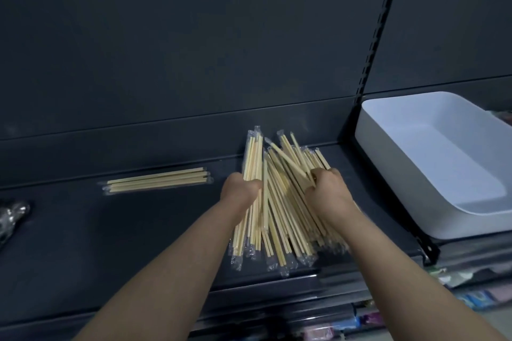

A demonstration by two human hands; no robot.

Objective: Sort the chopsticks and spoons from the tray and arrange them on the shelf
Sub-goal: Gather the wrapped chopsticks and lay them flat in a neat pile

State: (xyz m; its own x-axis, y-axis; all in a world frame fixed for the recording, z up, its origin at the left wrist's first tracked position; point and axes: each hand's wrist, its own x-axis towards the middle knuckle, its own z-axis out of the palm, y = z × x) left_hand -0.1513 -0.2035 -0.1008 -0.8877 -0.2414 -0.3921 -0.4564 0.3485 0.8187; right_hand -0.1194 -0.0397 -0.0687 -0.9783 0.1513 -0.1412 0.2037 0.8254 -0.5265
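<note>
The pile of pale wooden chopsticks in clear plastic sleeves [279, 219] lies on the middle of the dark grey metal shelf [138, 230], long axis running near to far, with the far ends fanned apart. Both hands work the far half of the pile. The left hand [240, 188] has its fingers curled round a sheaf at the left edge. The right hand [328, 188] is clenched on sticks at the right side. A small flat bundle of sleeved chopsticks [158, 180] lies well apart to the left, long axis left to right; the left hand is the nearer one to it. A white rectangular plastic tray [454, 163] sits at the right beyond the slotted black upright [379, 25], showing no contents. A crinkled clear wrapper [12, 216] lies at the far left; its contents cannot be told.
</note>
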